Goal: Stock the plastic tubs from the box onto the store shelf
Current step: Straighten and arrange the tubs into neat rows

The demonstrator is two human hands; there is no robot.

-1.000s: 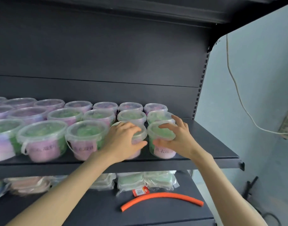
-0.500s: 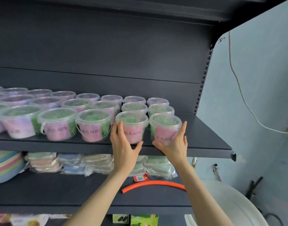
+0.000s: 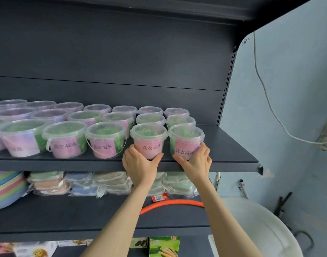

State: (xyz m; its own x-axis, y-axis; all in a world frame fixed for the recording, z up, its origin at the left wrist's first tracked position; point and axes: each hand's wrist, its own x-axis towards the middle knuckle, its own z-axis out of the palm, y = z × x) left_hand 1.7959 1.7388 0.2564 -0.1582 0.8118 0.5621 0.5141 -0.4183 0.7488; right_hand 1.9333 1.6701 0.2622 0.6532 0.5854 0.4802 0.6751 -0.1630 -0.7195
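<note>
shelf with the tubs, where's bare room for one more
Bare shelf right of the end tub in the right hand, out to the slotted post. Leftward the tubs sit packed in three rows. The lower shelf is bare around the orange hose.

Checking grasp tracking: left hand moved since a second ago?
Yes: left hand dropped from the tub lid to its base, at the shelf front edge.

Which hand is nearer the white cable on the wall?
Right. Right hand grips the end tub, toward the white cable; left hand grips the next tub leftward.
</note>
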